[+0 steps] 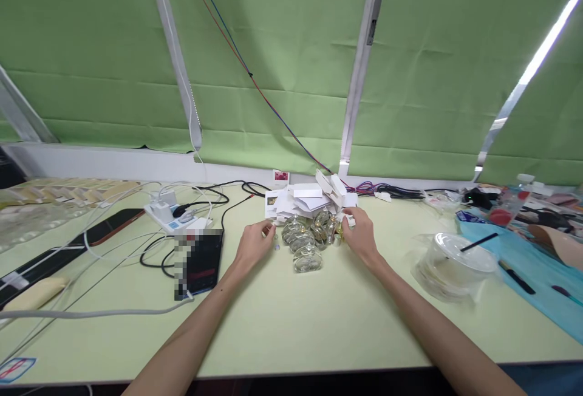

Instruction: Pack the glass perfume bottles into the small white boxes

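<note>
A heap of clear, shiny oval pieces, apparently glass or plastic (303,241), lies on the table between my two hands. Behind and partly over it is a pile of folded white papers and small white cartons (305,195). My left hand (255,243) rests at the heap's left side, fingers curved and a gap showing by the thumb; nothing is visible in it. Beside its fingertips lies a tiny clear piece (277,246). At the right side, my right hand (362,235) has thumb and fingers closed on a small white piece (350,220), its kind too small to tell.
On the left are a phone (204,262), a white power strip (175,220) and tangled cables. To the right stands a lidded clear plastic tub (460,262) with a black straw. Beyond it, a blue cloth (537,280) carries a brush and a bottle (519,198). A green blind (282,50) hangs behind.
</note>
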`<state>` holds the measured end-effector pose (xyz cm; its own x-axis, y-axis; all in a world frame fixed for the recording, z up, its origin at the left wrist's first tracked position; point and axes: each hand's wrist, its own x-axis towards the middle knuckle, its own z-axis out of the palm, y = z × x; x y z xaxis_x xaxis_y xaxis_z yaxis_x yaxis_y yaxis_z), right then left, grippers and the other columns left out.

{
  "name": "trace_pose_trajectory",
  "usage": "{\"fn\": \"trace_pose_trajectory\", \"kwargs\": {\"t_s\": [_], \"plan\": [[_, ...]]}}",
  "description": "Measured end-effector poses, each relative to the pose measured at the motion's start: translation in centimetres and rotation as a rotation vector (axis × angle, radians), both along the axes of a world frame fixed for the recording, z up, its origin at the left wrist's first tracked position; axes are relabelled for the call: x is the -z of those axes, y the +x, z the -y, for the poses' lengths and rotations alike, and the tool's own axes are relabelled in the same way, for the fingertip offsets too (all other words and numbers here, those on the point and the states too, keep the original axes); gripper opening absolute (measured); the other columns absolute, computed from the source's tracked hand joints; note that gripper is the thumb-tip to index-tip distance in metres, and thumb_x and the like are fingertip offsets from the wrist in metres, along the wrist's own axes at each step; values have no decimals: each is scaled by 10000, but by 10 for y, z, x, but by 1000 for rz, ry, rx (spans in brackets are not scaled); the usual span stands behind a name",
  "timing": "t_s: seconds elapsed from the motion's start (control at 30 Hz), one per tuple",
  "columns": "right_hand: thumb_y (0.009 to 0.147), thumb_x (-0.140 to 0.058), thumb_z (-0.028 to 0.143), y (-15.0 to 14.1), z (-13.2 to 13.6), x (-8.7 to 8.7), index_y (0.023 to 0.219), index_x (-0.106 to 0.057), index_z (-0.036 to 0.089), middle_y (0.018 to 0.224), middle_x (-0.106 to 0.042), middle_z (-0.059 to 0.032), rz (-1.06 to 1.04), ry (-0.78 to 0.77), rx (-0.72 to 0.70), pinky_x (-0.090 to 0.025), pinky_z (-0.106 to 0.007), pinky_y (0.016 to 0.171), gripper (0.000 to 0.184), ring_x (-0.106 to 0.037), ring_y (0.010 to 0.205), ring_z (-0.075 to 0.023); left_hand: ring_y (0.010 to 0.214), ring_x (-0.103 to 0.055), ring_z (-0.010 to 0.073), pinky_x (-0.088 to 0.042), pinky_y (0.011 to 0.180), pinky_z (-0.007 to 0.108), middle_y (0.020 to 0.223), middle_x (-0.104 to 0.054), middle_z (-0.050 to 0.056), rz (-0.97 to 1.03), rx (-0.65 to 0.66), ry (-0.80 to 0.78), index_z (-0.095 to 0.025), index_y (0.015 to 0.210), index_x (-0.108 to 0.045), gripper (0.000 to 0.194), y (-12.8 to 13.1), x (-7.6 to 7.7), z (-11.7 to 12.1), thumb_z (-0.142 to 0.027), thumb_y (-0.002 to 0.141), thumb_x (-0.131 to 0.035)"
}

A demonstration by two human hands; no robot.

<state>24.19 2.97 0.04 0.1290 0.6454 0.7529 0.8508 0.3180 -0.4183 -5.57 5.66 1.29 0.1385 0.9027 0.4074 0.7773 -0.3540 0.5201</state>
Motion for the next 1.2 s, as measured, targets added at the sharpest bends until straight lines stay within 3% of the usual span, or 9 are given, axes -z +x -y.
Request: {"fn": "trace_pose_trajectory", "kwargs": {"t_s": [0.17, 0.3, 0.6, 0.87, 1.2], "plan": [[820, -559, 159, 5, -33, -39, 1064, -642, 153, 1050, -696, -117, 121, -140, 39, -468, -368, 906, 258, -613, 1002, -267, 678, -622, 205, -408, 678, 295, 747, -731, 61, -3, 20, 8, -179, 762, -719, 349, 1, 2, -2, -375, 894, -461], [776, -633, 132, 7, -57, -55, 1059, -650, 140, 1033, -688, -133, 227, -277, 94, -442, -343, 884, 284, -607, 1007, -271, 665, -613, 202, -405, 683, 299, 728, -724, 61, -4, 28, 6, -175, 756, -717, 354, 1, 1, -3, -371, 892, -455], [870, -610, 164, 4, -62, -53, 1053, -641, 165, 1109, -632, -128, 394, -429, 131, -444, -286, 762, 185, -619, 998, -247, 667, -618, 203, -412, 669, 294, 736, -733, 63, -13, 56, 5, -178, 767, -728, 328, 1, 4, -4, -340, 879, -466], [935, -599, 214, 6, -61, -47, 1147, -586, 181, 1180, -583, -130, 508, -445, 109, -458, -290, 775, 215, -611, 1028, -244, 662, -616, 200, -417, 665, 291, 735, -732, 60, -20, 69, -5, -177, 787, -739, 320, 0, 6, -5, -328, 870, -469], [976, -479, 179, 1, -60, -42, 1195, -572, 167, 1187, -625, -131, 527, -398, 88, -444, -282, 692, 239, -658, 934, -226, 658, -613, 192, -417, 663, 289, 756, -735, 70, -29, 96, -4, -163, 832, -745, 336, -1, 6, -3, -321, 883, -453]]}}
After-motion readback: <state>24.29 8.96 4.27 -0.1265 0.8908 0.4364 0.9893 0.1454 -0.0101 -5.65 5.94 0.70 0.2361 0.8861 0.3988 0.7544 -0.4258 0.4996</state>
